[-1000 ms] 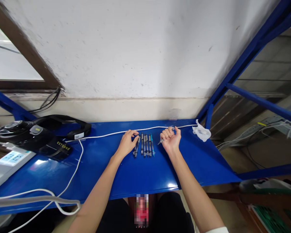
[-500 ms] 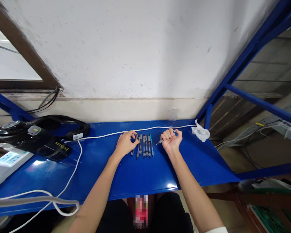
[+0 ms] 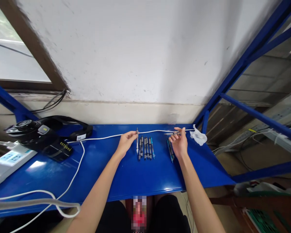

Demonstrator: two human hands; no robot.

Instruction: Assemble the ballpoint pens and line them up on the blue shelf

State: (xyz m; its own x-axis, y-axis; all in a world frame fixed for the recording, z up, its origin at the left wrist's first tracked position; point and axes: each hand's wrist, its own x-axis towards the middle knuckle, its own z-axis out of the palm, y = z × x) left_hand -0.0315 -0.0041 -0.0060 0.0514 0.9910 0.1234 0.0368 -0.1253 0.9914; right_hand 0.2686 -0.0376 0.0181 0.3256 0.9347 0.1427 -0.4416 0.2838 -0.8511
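Note:
On the blue table lies a row of pens, mostly grey and dark, with a light-blue one at its right end. My left hand is at the row's left end, thumb and forefinger pinching the upper part of a clear-and-silver pen. My right hand is to the right of the row, palm turned inward. Its curled fingers hold a slim pen that points left. Beside and partly under this hand lie a few blue and dark pens.
A white cable runs along the back of the table. On the left are a black vacuum-like device, a black strap and a white power strip. Crumpled white tissue lies at the right, near the blue frame.
My left hand has gripped the clear-and-silver pen at the row's left end. My right hand has shifted right and loosened from its tighter curl; the pens beside it have come into view.

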